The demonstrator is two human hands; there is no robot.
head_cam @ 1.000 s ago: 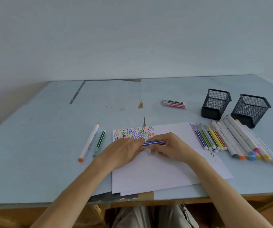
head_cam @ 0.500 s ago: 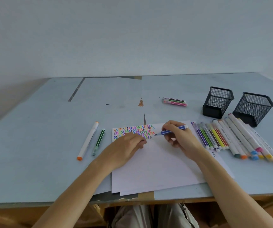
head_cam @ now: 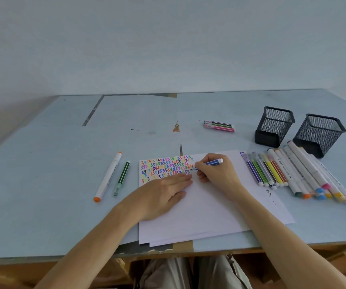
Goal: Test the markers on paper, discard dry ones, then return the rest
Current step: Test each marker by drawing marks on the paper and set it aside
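Note:
A stack of white paper [head_cam: 205,213] lies at the table's near edge, its top left corner filled with rows of coloured squiggles [head_cam: 166,166]. My right hand [head_cam: 216,174] grips a blue striped marker [head_cam: 210,163] with its tip on the paper at the right end of the squiggles. My left hand [head_cam: 163,192] rests flat on the sheet, fingers straight. A row of thin and thick markers [head_cam: 293,174] lies to the right of the paper. Two black mesh holders [head_cam: 274,126] [head_cam: 319,134] stand behind them.
An orange-capped white marker [head_cam: 108,176] and a green striped marker [head_cam: 122,178] lie left of the paper. A few thin markers [head_cam: 219,126] lie apart at the back middle. The blue table [head_cam: 42,163] ends at a wooden front edge.
My hands parted from the blue marker; my right hand carried it up to the squiggles and set its tip down. My left hand flattened onto the paper.

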